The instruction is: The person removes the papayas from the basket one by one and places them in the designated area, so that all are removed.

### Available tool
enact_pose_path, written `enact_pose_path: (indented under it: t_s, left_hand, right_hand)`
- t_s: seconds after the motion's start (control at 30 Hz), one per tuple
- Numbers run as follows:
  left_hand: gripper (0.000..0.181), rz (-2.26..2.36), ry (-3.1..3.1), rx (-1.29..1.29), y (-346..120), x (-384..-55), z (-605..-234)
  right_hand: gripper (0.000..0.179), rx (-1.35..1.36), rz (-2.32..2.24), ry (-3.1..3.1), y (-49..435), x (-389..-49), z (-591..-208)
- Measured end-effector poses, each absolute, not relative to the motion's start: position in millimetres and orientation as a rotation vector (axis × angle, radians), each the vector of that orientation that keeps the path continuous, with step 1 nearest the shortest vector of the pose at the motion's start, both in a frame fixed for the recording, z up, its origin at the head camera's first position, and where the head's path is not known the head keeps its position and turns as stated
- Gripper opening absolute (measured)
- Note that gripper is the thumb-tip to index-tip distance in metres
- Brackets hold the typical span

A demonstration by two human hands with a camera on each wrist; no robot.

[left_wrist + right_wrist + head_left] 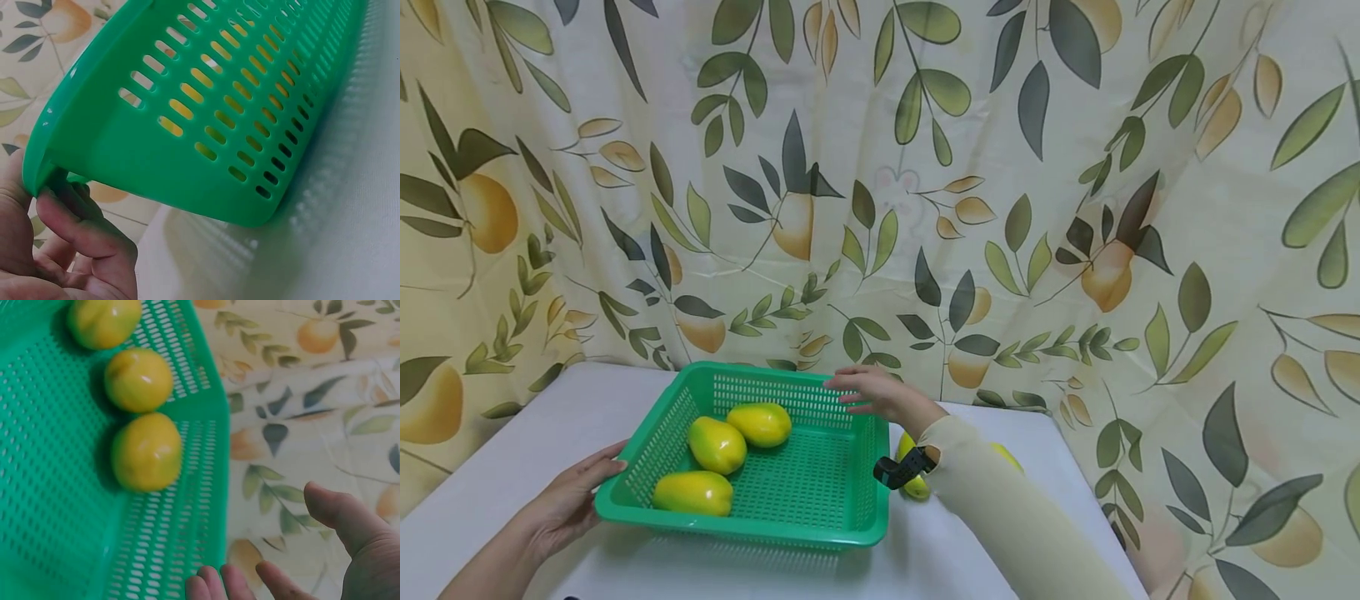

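Observation:
A green plastic basket [820,467] with slotted walls is over the white table, and several glossy yellow mango-like fruits [692,493] lie in its left half. My left hand [568,500] grips the rim at the basket's left side. In the left wrist view its thumb and curled fingers [94,234] pinch the rim near a corner. Over the far right corner of the basket, my right hand [883,396] is held with fingers extended and holds nothing. The right wrist view shows its thumb spread away from its fingertips [231,584], which overlap the basket's wall.
To the basket's right, more yellow fruit [916,487] lies on the white table [632,383], partly hidden by my right wrist and sleeve [1000,500]. A black watch [902,468] is on that wrist. A leaf-patterned curtain [880,208] hangs behind the table.

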State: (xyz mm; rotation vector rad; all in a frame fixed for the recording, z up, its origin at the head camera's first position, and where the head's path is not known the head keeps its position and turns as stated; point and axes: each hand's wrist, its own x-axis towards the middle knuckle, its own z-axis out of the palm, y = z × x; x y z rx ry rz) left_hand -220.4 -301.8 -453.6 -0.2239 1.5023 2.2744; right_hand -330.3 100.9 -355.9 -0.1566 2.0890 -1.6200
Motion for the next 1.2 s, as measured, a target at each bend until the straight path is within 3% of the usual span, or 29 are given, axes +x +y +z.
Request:
enact_pose_path:
  t_s: [0.5,1.2]
  left_hand:
    - [0.022,2.266,1.501,-0.187,-303,-221,-454]
    - [0.02,2.249,1.526,-0.24,-302,-223,-456]
  right_hand:
    - [0.066,-0.275,-1.428,2.331,50,-334,-391]
    - [0.062,-0.336,-1.493,2.458,19,-340,-432]
